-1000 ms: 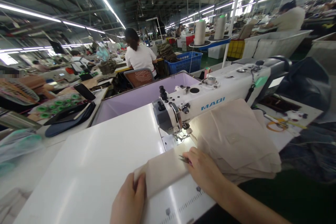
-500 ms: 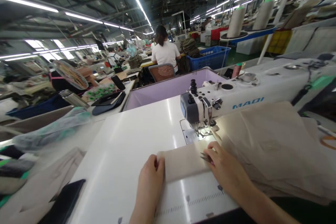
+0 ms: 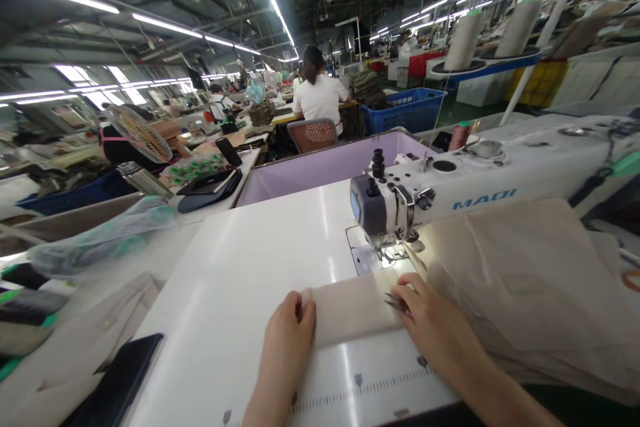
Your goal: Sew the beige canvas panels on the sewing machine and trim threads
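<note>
A folded strip of beige fabric lies flat on the white sewing table, just in front of the needle area. Its left end is pinched by my left hand, thumb against fingers. At the right end, my right hand is closed around thread snips, whose blades point left over the cloth; those fingertips also rest at the strip's edge. The sewing machine stands beyond, its presser foot lit and close to the strip's far edge. A larger beige fabric piece spreads to the right of my right hand.
A lilac-lined bin borders the table's far side. Thread cones stand on a rack at right. At left lie more beige cloth and a dark flat object. A person in white sits ahead, back turned.
The view has shifted slightly, so the machine and background sit a little further right. Both hands keep the same hold on the strip, with hardly any movement.
</note>
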